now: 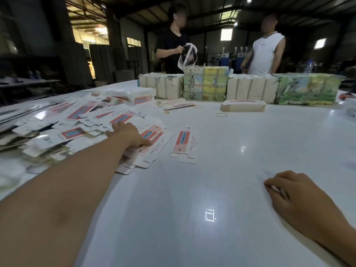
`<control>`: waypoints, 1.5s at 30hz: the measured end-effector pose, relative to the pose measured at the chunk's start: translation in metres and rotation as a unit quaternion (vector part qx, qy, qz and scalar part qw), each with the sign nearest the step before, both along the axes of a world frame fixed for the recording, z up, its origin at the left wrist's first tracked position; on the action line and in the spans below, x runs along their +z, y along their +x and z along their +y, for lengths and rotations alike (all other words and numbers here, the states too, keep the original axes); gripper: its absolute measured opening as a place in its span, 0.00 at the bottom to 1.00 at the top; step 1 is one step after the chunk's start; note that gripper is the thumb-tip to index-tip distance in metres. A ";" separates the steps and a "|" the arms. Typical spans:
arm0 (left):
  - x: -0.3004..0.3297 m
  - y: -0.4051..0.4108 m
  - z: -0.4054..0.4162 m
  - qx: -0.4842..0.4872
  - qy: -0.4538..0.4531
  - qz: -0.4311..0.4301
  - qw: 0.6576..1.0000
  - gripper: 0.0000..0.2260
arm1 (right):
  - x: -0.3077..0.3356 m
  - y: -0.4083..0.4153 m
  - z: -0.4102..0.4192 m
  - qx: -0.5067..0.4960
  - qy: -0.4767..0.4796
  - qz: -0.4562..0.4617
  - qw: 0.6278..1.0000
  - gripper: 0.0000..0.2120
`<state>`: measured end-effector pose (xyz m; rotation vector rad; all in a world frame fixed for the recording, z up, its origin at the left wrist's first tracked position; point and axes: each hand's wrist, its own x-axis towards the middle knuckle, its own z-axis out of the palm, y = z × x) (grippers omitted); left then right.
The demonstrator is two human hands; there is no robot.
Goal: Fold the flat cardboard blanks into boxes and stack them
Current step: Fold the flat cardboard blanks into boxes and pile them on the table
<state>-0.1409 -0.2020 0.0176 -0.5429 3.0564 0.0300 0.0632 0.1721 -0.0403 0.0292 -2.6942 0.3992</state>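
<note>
Cardboard blanks (81, 120) lie fanned in a loose, overlapping heap on the glossy white desk (212, 170), each one a flat white strip with a pink-and-red panel, a blue stripe down its middle, small print and notched tabs at the ends. Just right of that heap, one single blank (184, 144) lies apart, flat and lengthwise. The left hand (130, 136) reaches in at the heap's near edge, palm down, fingers pressing on the top blanks; whether that grip pinches one I cannot tell. Well right of the heap, the right hand (296, 201) rests on the bare desk, fingers loosely curled, holding nothing. Beyond the heap, wrapped bundles (250, 89) line the far edge, two people standing behind them.
</note>
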 end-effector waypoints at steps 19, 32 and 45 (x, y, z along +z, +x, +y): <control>-0.001 0.080 0.112 -0.289 0.266 0.115 0.912 0.20 | 0.009 -0.004 0.003 0.001 -0.177 -0.013 0.984 0.15; -0.022 0.154 0.196 -0.494 0.082 0.046 0.864 0.47 | 0.024 0.011 0.012 0.019 -0.572 -0.047 0.819 0.03; -0.030 0.153 0.204 -0.464 0.055 0.186 0.865 0.28 | 0.019 0.015 0.006 -0.009 -0.444 0.030 0.895 0.08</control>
